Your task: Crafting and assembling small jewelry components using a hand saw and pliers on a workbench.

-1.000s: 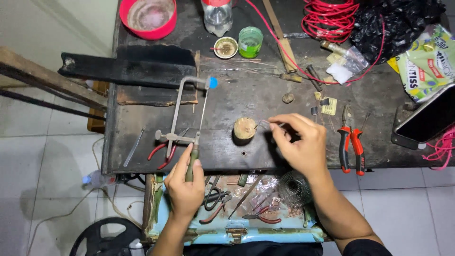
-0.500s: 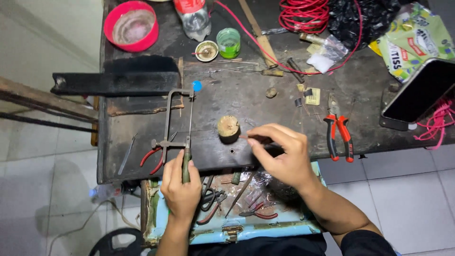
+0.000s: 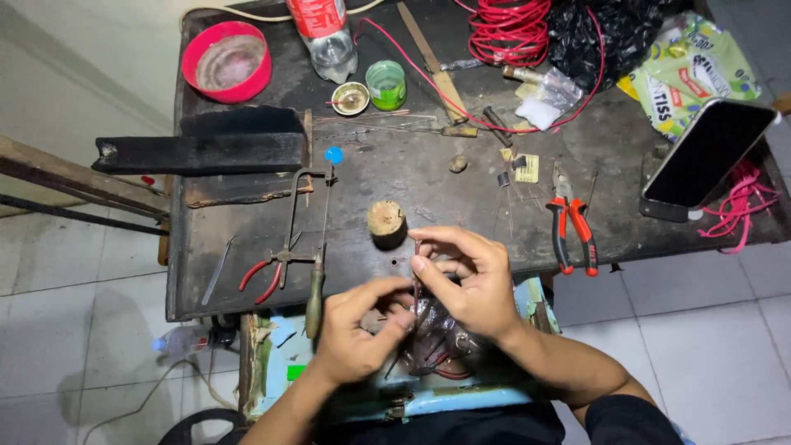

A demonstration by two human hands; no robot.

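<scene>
My left hand and my right hand meet at the near edge of a dark workbench. Together they pinch a thin dark wire that runs upright between the fingertips. A small round wooden block stands just beyond the hands. A jeweller's saw with a wooden handle lies to the left of my left hand, untouched. Red-handled pliers lie under its frame.
Orange-handled pliers lie to the right, a phone leans at the far right. At the back stand a red bowl, a plastic bottle, a green cup and red cable coils. An open light-blue drawer with tools sits below.
My left hand let go of the saw handle and moved right to join my right hand on the wire. My right hand drew back towards the bench edge.
</scene>
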